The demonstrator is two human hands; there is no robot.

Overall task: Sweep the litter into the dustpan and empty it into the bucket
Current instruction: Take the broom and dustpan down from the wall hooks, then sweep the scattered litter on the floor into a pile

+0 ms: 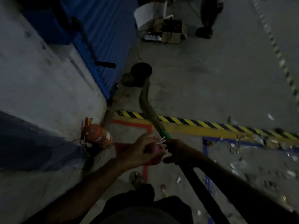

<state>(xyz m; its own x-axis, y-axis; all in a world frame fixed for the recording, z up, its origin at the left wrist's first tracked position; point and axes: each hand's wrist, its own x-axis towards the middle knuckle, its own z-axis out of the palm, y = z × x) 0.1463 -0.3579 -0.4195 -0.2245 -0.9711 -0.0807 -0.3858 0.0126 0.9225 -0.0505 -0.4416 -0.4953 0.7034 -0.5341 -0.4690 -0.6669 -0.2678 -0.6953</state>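
Note:
My right hand (176, 151) grips a grass broom (146, 101) just below its green collar (165, 134). The bristles curve away toward a black bucket (141, 73) on the floor ahead. A long dark handle (202, 186) runs from that hand down to the lower right; what it belongs to is hard to tell. My left hand (142, 151) pinches a small pinkish piece of litter with white sticks (157, 143). A red shape (123, 148), perhaps the dustpan, shows beneath that hand. Scattered litter (246, 160) lies on the floor to the right.
A red fire extinguisher (98, 136) stands by the grey wall at left. Yellow-black hazard tape (210, 125) crosses the floor. Another person's legs (207, 18), a white container (145, 13) and cardboard boxes (171, 32) are at the far end. A blue shutter (105, 38) lines the left.

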